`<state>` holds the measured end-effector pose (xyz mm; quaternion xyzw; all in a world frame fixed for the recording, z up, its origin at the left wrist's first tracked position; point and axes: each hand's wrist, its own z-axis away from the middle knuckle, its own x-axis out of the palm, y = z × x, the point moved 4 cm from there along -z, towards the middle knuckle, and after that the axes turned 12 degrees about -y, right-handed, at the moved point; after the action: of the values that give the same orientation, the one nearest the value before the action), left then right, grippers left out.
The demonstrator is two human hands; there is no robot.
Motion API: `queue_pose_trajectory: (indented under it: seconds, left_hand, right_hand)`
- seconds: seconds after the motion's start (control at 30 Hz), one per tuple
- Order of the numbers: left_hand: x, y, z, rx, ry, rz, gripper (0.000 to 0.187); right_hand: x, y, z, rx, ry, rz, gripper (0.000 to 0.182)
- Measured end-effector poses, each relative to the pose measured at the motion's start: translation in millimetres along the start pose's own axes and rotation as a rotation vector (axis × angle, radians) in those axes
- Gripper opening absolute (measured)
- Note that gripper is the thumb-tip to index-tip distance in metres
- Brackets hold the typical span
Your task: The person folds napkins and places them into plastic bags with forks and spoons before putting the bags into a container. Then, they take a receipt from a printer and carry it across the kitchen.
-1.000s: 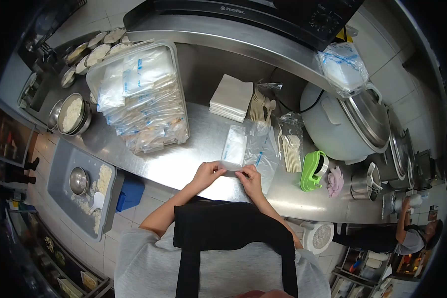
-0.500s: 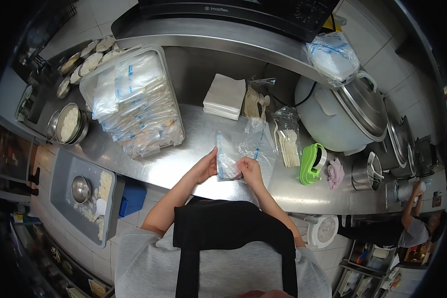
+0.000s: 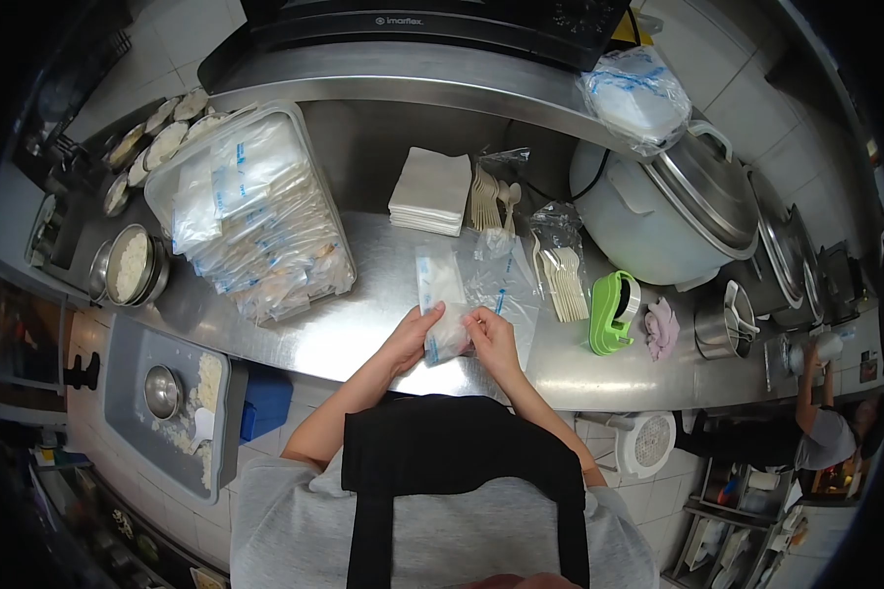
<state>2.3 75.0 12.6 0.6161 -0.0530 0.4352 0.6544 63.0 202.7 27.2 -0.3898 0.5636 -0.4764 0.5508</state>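
A clear plastic packet [image 3: 440,285] with blue print and whitish contents is between my hands, over the front of the steel counter. My left hand [image 3: 418,336] is closed on its left edge, thumb on top. My right hand [image 3: 491,337] pinches the packet's right side near the lower end. What exactly lies inside the packet is not clear. Just beyond my right hand, flat clear plastic bags [image 3: 509,294] with blue print rest on the counter. Behind the packet stands a stack of white napkins [image 3: 430,188], with wooden forks [image 3: 484,198] and spoons [image 3: 508,201] beside it.
A plastic bin [image 3: 349,265] full of packets stands left. To the right are bagged forks [image 3: 562,283], a green tape dispenser [image 3: 611,319], a pink cloth [image 3: 661,327] and a large pot [image 3: 629,216]. A grey tub [image 3: 133,393] sits lower left. Another person [image 3: 825,437] works far right.
My left hand has moved from beside the packet onto its edge, thumb now over it. The packet looks narrower and slightly tilted. The whole view has shifted a little.
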Motion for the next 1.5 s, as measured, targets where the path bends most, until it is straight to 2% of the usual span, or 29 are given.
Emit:
queue_pose_trajectory:
  seconds: [0.07,0.13,0.17,0.23,0.27,0.33,0.4,0.47,0.5,0.53,0.57,0.67,0.7,0.77,0.9,0.97,1.0,1.07,1.17,1.27,1.3,1.37,1.4,1.47,1.5]
  left_hand:
    - [0.9,-3.7,0.8,-0.020,0.039,0.018,0.049]
    - [8.7,-5.6,0.7,-0.058,-0.067,-0.063,0.051]
    - [10.5,-7.8,-0.3,-0.072,-0.085,-0.066,0.051]
    - [17.3,-13.8,-3.6,-0.163,-0.193,-0.140,0.053]
    - [23.3,-15.9,-4.5,-0.179,-0.221,-0.145,0.053]
    - [31.8,-14.0,-3.0,-0.206,-0.135,-0.132,0.054]
    - [35.6,-13.5,-4.2,-0.230,-0.117,-0.138,0.054]
    - [31.8,-15.9,-6.0,-0.243,-0.079,-0.126,0.054]
    - [29.4,-17.2,-7.4,-0.245,-0.087,-0.128,0.054]
    - [28.5,-18.8,-8.9,-0.244,-0.119,-0.117,0.054]
    - [29.8,-19.8,-11.3,-0.241,-0.150,-0.106,0.054]
    - [32.8,-20.3,-15.0,-0.242,-0.175,-0.109,0.054]
    - [34.2,-19.7,-15.2,-0.240,-0.175,-0.108,0.054]
    - [35.2,-17.7,-15.2,-0.255,-0.116,-0.119,0.054]
    - [33.9,-14.0,-13.9,-0.234,-0.122,-0.118,0.054]
    - [32.5,-12.5,-12.9,-0.244,-0.114,-0.113,0.054]
    - [31.6,-13.1,-12.4,-0.245,-0.112,-0.111,0.054]
    - [29.0,-14.8,-13.0,-0.246,-0.093,-0.104,0.054]
    - [27.2,-18.0,-15.6,-0.237,-0.102,-0.087,0.054]
    - [34.6,-12.6,-15.2,-0.287,-0.055,-0.104,0.053]
    - [33.5,-13.8,-16.1,-0.289,-0.055,-0.106,0.053]
    - [32.7,-16.2,-19.4,-0.245,-0.105,-0.132,0.057]
    - [32.7,-16.3,-19.9,-0.245,-0.103,-0.132,0.057]
    - [32.1,-16.3,-21.1,-0.266,-0.094,-0.131,0.057]
    - [31.4,-16.8,-22.2,-0.266,-0.094,-0.130,0.057]
  right_hand:
    - [-1.9,-2.2,3.9,0.009,0.014,-0.037,0.012]
    - [-14.0,-16.7,10.2,-0.088,0.243,0.207,0.013]
    - [-18.2,-12.8,11.0,-0.079,0.264,0.208,0.013]
    - [-28.1,2.5,11.4,-0.067,0.228,-0.028,0.015]
    - [-38.8,5.9,15.5,-0.058,0.259,-0.024,0.015]
    - [-70.1,2.5,29.9,-0.226,0.416,0.063,0.014]
    - [-119.9,-4.1,58.2,-0.214,0.670,0.238,0.011]
    - [-175.4,20.3,85.9,-0.184,0.953,0.362,0.012]
    - [-195.1,23.2,99.0,-0.091,0.994,0.486,0.017]
    - [-210.5,37.8,105.7,-0.089,1.028,0.728,0.020]
    - [-224.3,58.5,110.5,-0.088,1.034,0.734,0.020]
    - [-233.8,97.8,109.6,0.305,0.719,-0.097,0.019]
    - [-235.6,93.7,110.4,0.304,0.718,-0.096,0.019]
    - [-235.4,96.5,108.0,0.405,0.620,-0.312,0.017]
    - [-234.4,95.7,107.7,0.328,0.634,-0.415,0.015]
    - [-227.0,86.2,107.8,0.114,0.834,-0.537,0.012]
    - [-220.1,87.4,108.6,0.116,0.832,-0.536,0.012]
    - [-210.9,91.3,116.2,-0.006,0.952,-0.578,0.015]
    - [-203.7,112.1,124.2,-0.087,0.978,-0.558,0.014]
    - [-195.3,100.8,124.2,-0.089,0.996,-0.543,0.013]
    - [-198.4,117.6,124.9,-0.088,0.998,-0.545,0.013]
    - [-212.4,157.2,127.2,-0.075,0.968,-0.217,0.011]
    - [-214.4,155.6,128.6,-0.075,0.967,-0.218,0.011]
    - [-216.8,142.3,131.2,-0.087,0.940,0.168,0.008]
    - [-217.6,133.8,133.4,-0.086,0.939,0.168,0.008]
